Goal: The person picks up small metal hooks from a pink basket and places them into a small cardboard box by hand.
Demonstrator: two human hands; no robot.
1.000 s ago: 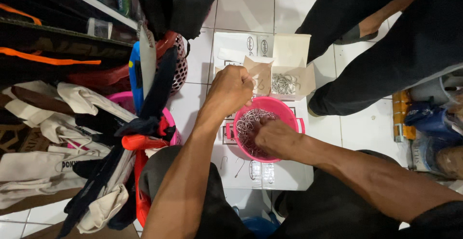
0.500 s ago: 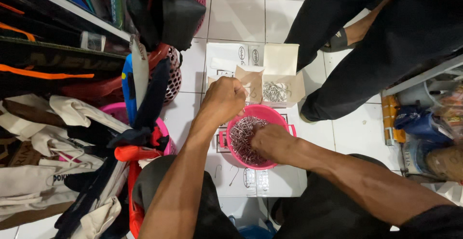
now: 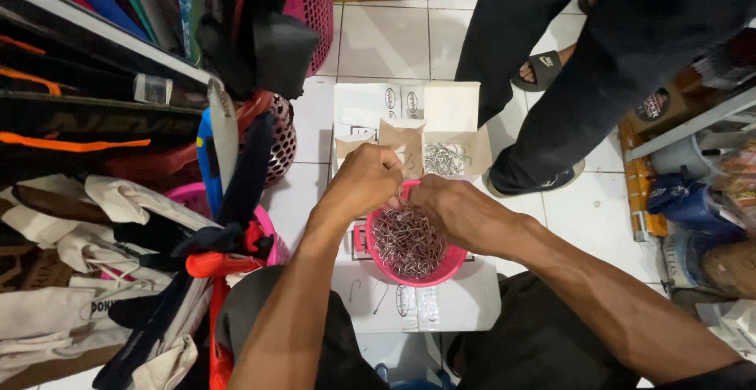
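both hands meet over the far rim of a pink bowl (image 3: 441,268) full of small metal hooks (image 3: 408,242). left hand (image 3: 364,179) and right hand (image 3: 450,205) have fingers curled inward; what they pinch cannot be told. bowl sits on white cardboard (image 3: 465,303); an open box (image 3: 449,134) of hooks lies just beyond.

Fingertips of both hands (image 3: 402,189) hidden.

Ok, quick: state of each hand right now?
Left hand: closed, fingers pinched at the pink bowl rim; contents cannot be told.
Right hand: curled over the hooks; grip cannot be told.
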